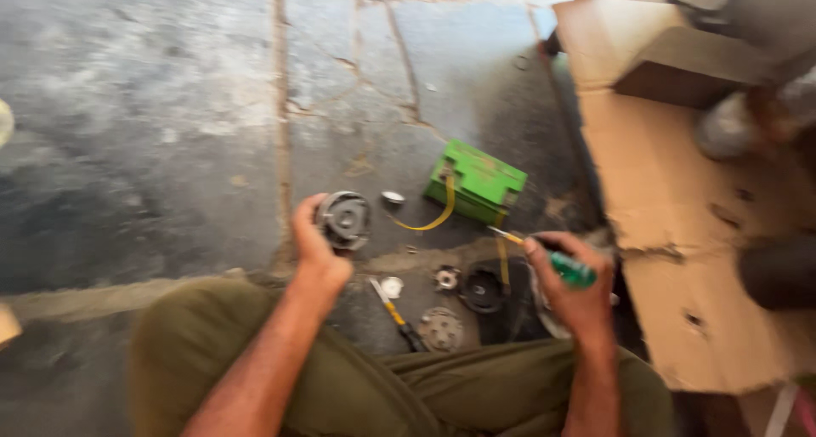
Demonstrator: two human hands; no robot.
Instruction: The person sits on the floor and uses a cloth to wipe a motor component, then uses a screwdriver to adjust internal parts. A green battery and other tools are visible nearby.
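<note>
A person is sitting on a cracked stone floor [170,148], looking down over their own knees in olive trousers. The left hand [316,254] is gripping a round grey metal part [344,219], like a small pulley or clutch drum, its fingers wrapped around the rim and its flat face turned up toward the camera. The right hand [578,288] is closed around the green handle of a screwdriver [557,260]. The screwdriver's long axis is running leftward and slightly away from the body, so its tip is pointing toward the round part, though the two are well apart. The hands are apart, level with each other. Beyond and between them lies a green box [476,182] with a yellow strap. Nearer the body, between the hands, are lying a second screwdriver [395,314], a black disc [483,289] and small gear-like pieces. Cardboard [680,199] is lying beyond the right hand.
</note>
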